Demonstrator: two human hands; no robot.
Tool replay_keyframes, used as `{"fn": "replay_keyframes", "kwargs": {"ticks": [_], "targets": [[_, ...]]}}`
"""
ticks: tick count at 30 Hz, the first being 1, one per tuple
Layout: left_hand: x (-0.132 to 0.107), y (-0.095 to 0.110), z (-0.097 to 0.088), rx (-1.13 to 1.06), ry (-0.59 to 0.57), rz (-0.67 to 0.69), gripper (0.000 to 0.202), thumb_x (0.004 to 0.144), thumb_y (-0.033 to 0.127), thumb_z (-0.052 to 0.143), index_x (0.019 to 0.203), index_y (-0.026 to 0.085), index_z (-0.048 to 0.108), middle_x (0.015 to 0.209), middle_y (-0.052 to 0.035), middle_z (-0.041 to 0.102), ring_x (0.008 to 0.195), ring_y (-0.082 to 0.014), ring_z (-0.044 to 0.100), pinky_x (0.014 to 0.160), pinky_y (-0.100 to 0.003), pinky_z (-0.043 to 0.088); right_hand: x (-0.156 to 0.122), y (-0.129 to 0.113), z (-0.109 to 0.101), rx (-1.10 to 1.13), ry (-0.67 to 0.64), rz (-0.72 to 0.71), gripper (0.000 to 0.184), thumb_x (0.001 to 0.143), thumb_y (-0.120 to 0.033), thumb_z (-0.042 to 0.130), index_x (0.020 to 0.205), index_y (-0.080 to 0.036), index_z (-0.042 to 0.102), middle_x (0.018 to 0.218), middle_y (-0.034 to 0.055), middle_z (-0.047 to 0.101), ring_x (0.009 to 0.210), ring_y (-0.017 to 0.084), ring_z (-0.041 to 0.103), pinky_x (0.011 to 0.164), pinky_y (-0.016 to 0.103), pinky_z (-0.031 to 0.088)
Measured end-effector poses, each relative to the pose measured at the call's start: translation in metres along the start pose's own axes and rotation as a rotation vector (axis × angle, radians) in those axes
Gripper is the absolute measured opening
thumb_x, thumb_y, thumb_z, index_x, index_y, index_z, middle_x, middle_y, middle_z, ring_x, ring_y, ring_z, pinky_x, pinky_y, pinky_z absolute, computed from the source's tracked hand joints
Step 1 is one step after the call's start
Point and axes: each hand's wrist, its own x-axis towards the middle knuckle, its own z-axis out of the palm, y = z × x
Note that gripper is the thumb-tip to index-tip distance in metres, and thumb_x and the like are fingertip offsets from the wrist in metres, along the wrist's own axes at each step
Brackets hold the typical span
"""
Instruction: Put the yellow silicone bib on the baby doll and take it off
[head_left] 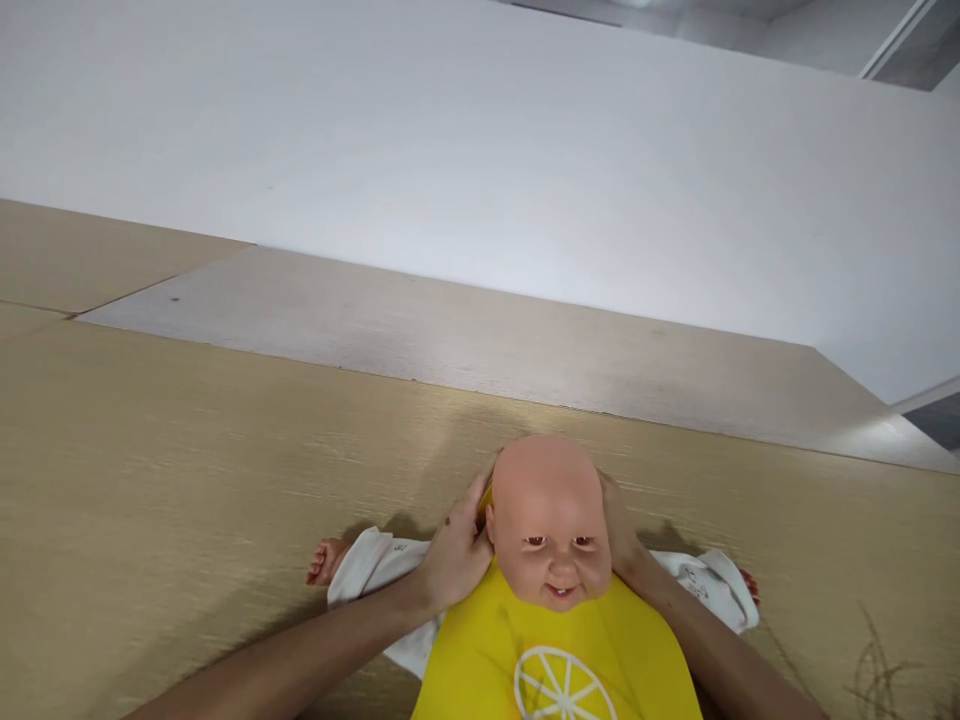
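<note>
A baby doll (549, 510) lies on its back on the wooden table (187, 480), head toward the wall. It wears white clothing (371, 565) and a yellow bib (555, 655) with a white lemon-slice print. My left hand (454, 550) is beside the left of the doll's head, fingers curled at the bib's yellow neck strap behind the head. My right hand (619, 535) is against the other side of the head, its fingers hidden behind it. The doll's small hands stick out of the sleeves at both sides.
A paler raised board (450, 330) runs along the back of the table against a white wall (480, 150). A thin shadow of strands (874, 665) falls on the table at the lower right.
</note>
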Motion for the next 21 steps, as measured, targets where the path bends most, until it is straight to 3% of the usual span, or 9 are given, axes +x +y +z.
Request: {"fn": "replay_keyframes", "kwargs": {"ticks": [3,6,10,16,21], "targets": [[-0.001,0.001,-0.001,0.004,0.0,0.018,0.064,0.089,0.021,0.044,0.148,0.027,0.021,0.149,-0.0013,0.037,0.135,-0.0217,0.038,0.113,-0.038,0.034,-0.005,0.004,-0.004,-0.009,-0.038,0.028,0.042,0.084,-0.034,0.043,0.12,-0.02,0.06,0.123,0.009,0.06,0.11,0.023,0.059,0.091,0.039,0.052],[-0.001,0.003,-0.002,0.059,0.008,0.013,0.062,0.09,0.022,0.042,0.148,0.027,0.021,0.15,-0.0017,0.035,0.137,-0.021,0.034,0.113,-0.039,0.033,-0.015,0.008,-0.008,-0.126,-0.009,-0.081,0.041,0.084,-0.03,0.049,0.122,-0.02,0.058,0.122,0.0087,0.06,0.11,0.022,0.058,0.093,0.036,0.05],[-0.001,0.008,-0.002,0.163,0.017,-0.015,0.059,0.09,0.021,0.039,0.147,0.023,0.027,0.147,-0.0048,0.039,0.135,-0.0217,0.038,0.112,-0.038,0.034,-0.026,0.016,-0.011,-0.225,0.066,-0.167,0.041,0.086,-0.025,0.047,0.127,-0.022,0.051,0.121,0.0058,0.058,0.109,0.017,0.057,0.091,0.028,0.048],[0.0,0.013,-0.001,0.248,0.014,-0.092,0.059,0.09,0.023,0.038,0.147,0.029,0.025,0.148,0.0001,0.036,0.135,-0.0218,0.038,0.113,-0.042,0.033,-0.029,0.02,-0.012,-0.303,0.026,-0.173,0.049,0.088,-0.024,0.045,0.138,-0.023,0.04,0.131,0.0063,0.051,0.121,0.017,0.05,0.098,0.027,0.045],[0.002,0.009,-0.001,0.24,-0.003,-0.079,0.059,0.09,0.022,0.037,0.148,0.023,0.025,0.147,-0.003,0.04,0.136,-0.0198,0.036,0.114,-0.037,0.031,-0.032,0.015,-0.013,-0.427,-0.026,-0.11,0.056,0.085,-0.023,0.048,0.14,-0.02,0.037,0.125,0.0113,0.053,0.108,0.022,0.059,0.084,0.03,0.053]]}}
